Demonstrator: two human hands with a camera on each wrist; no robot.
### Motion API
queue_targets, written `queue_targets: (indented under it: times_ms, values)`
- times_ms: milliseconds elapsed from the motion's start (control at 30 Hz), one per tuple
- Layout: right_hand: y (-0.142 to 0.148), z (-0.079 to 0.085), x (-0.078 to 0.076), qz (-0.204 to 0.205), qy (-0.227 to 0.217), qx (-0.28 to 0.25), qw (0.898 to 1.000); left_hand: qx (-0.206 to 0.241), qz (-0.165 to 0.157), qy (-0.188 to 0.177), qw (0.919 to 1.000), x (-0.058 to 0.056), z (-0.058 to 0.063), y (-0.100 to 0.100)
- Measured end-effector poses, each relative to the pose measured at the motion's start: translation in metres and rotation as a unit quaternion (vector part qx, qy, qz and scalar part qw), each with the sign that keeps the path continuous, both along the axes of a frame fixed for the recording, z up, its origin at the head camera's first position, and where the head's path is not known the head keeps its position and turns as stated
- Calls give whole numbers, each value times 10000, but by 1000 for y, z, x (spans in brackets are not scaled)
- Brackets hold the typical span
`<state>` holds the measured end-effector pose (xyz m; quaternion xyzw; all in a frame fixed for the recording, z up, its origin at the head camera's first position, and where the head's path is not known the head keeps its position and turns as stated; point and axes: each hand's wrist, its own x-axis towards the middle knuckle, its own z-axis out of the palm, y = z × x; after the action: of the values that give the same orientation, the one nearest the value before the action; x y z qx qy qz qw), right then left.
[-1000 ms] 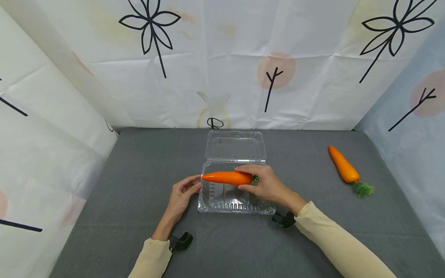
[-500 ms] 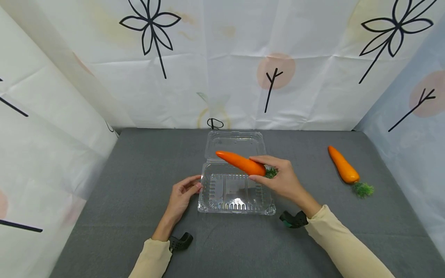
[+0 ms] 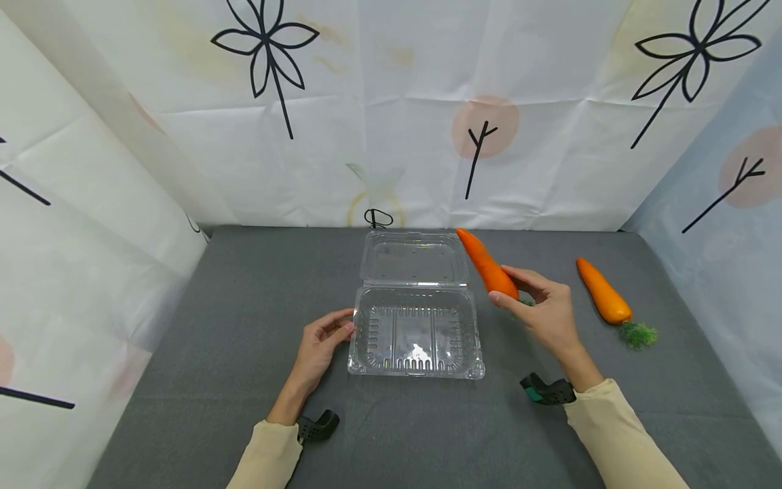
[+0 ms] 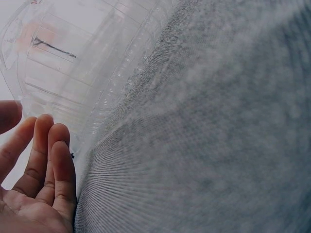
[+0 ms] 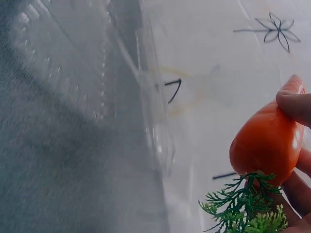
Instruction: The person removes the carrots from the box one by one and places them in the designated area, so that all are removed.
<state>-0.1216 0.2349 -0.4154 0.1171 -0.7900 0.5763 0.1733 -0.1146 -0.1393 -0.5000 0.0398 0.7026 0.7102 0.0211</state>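
Observation:
An orange carrot (image 3: 485, 261) with a green leafy top (image 5: 248, 204) is held in my right hand (image 3: 544, 309). Thumb and fingers pinch its thick end, and its tip points up and left, above the table right of the box. The clear plastic clamshell box (image 3: 415, 363) has its lid (image 3: 415, 258) folded back. Nothing lies inside the box. My left hand (image 3: 320, 346) rests its fingertips against the box's left side; in the left wrist view its fingers (image 4: 60, 160) are fairly straight, with the thumb apart from them.
A second carrot (image 3: 605, 292) with green leaves lies on the right part of the grey cloth-covered table (image 3: 244, 285). White patterned curtains (image 3: 391, 136) stand behind the table and at both sides. Each wrist wears a black camera mount (image 3: 546, 390).
My right hand has carried the carrot from above the box to the right, and the carrot has swung from lying level to pointing up. The left hand and box have stayed put.

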Motion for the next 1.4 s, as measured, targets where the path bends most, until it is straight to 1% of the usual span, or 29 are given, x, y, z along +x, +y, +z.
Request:
queue_targets:
  times_ms: [200, 333, 500, 633, 700, 833, 1000, 1100, 1267, 1400]
  values:
    - [21, -12, 4, -510, -315, -124, 9981, -17, 4, 14, 10000, 0, 0, 0]
    - [35, -21, 5, -906, -616, -169, 9938, -34, 6, -1, 10000, 1, 0, -1]
    - [50, -31, 5, -1481, -1178, 9, 9819, -74, 21, -26, 10000, 1, 0, -1]
    - [59, -37, 4, -1790, -1586, 72, 9710, -89, 29, -40, 9999, 1, 0, 0]
    - [62, -39, 3, -1930, -1714, 87, 9661, -86, 32, -47, 9999, 1, 0, 0]
    - [68, -42, -1, -2195, -1928, 289, 9559, -79, 22, -12, 10000, 1, 0, -1]
    - [70, -43, -2, -2386, -2127, 651, 9453, -90, -23, 79, 9999, 1, 0, -1]
    - [71, -45, -2, -2436, -2208, 935, 9398, -121, -35, 94, 9999, 1, 0, -1]
    - [70, -46, -2, -2507, -2144, 1503, 9320, -117, -39, 82, 9999, 0, 0, -1]
    - [70, -46, -2, -2486, -2116, 1783, 9282, -96, -65, 107, 9999, 0, 0, -1]
